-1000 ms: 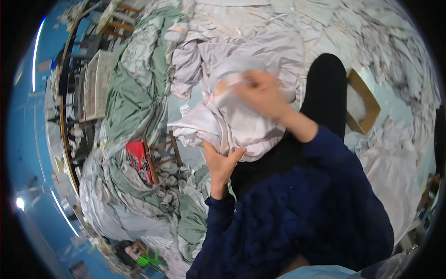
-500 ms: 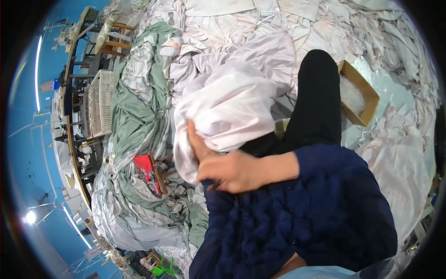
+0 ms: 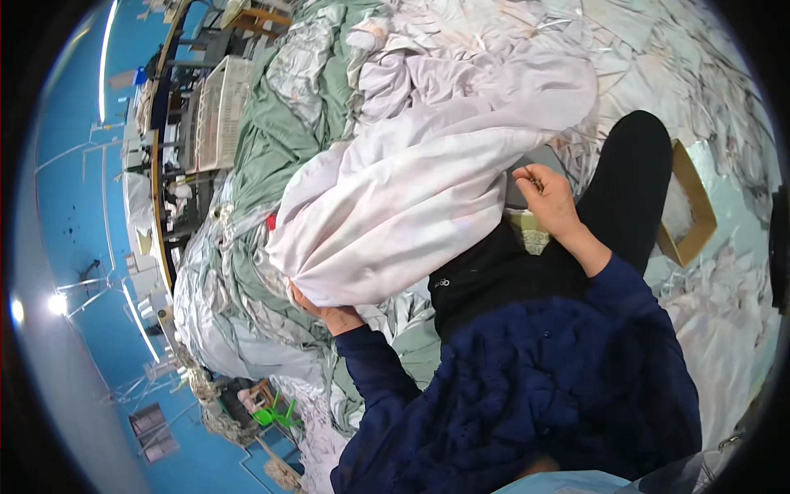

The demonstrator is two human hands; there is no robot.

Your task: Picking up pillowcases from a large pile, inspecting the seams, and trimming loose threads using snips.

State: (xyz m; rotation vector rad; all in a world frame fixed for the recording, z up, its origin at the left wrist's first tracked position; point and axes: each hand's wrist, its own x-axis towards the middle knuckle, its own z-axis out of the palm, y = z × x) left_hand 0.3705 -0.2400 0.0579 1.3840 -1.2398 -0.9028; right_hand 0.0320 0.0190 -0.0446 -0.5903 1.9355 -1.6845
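A large pale pink-white cloth (image 3: 411,206) is spread over my lap and runs off toward the far pile. My left hand (image 3: 327,314) grips its near left edge, with most of the fingers hidden under the fabric. To the right of the cloth, my right hand (image 3: 553,202) is raised, apart from it, with curled fingers around something small and dark that I cannot make out. Beside that hand, a cream lace-edged piece (image 3: 533,237) lies by my black-clad leg (image 3: 634,173).
Green and white fabric (image 3: 280,140) is heaped on the left, with a bit of red (image 3: 271,221) peeking out behind the cloth. An open cardboard box (image 3: 698,210) stands right of my leg. White crates (image 3: 222,115) and a bright green object (image 3: 276,413) are at the left.
My hands, crossed together at the cloth's near edge before, are now apart: the right swung out to the right, the left stays at the edge. The cloth is spread wider, covering most of the red thing.
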